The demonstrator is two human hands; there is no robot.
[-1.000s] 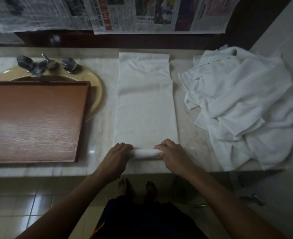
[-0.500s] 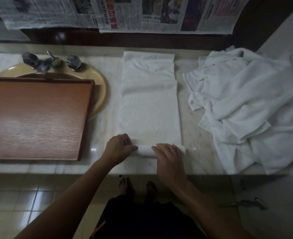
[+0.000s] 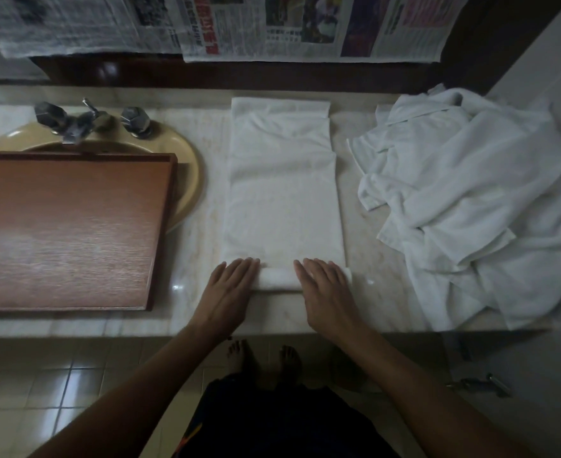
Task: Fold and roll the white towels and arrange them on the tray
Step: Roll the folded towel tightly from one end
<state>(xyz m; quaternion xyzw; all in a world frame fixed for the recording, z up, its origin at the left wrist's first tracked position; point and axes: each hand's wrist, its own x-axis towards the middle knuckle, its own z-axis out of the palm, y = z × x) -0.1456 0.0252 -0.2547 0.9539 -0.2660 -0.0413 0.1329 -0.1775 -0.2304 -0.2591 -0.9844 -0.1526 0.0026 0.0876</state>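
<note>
A white towel, folded into a long strip, lies flat on the marble counter, running away from me. Its near end is wound into a small roll. My left hand lies flat with straight fingers on the roll's left end. My right hand lies flat with straight fingers on the roll's right end. A brown wooden tray sits to the left over the basin, with nothing on it.
A heap of loose white towels covers the counter's right end. A yellow basin with metal taps lies behind the tray. Newspaper sheets hang on the wall behind. My bare feet stand on the tiled floor below.
Both hands have gone from curled fingers gripping the roll to flat, straight fingers on top of it. The roll has moved a little farther up the towel.
</note>
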